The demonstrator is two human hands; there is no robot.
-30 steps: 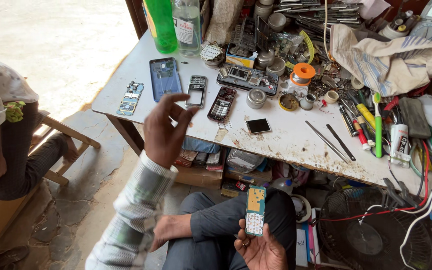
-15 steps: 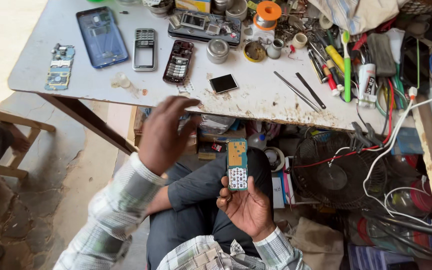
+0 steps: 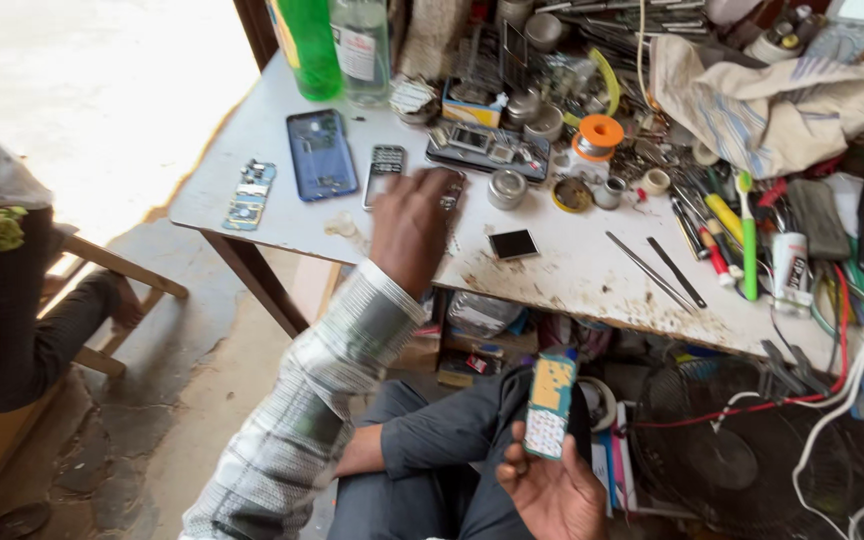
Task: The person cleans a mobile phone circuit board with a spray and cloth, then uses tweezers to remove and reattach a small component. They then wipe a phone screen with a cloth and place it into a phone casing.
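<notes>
My left hand [image 3: 410, 222] reaches across the white worktable [image 3: 592, 275]. Its fingers lie over a dark keypad phone [image 3: 450, 192], of which only a sliver shows, so its grip is hidden. To the left of that hand lie a grey keypad phone [image 3: 384, 172], a blue phone back shell [image 3: 320, 152] and a bare circuit board [image 3: 250, 193]. A small black screen module [image 3: 513, 243] lies just right of the hand. Low over my lap, my right hand [image 3: 552, 490] holds an opened phone body [image 3: 550, 405] upright, yellow board above, white keypad below.
A green bottle [image 3: 307, 45] and a clear bottle [image 3: 362, 40] stand at the table's back. Tins, an orange solder spool [image 3: 600, 135], tweezers, a green toothbrush [image 3: 748, 235], a cloth [image 3: 772, 100] and cables crowd the right. A fan [image 3: 722, 450] sits below. Another person [image 3: 2, 290] sits at left.
My left hand has risen from below the table edge and come down on the dark phone. My right hand still holds the opened phone. The view has swung left and up.
</notes>
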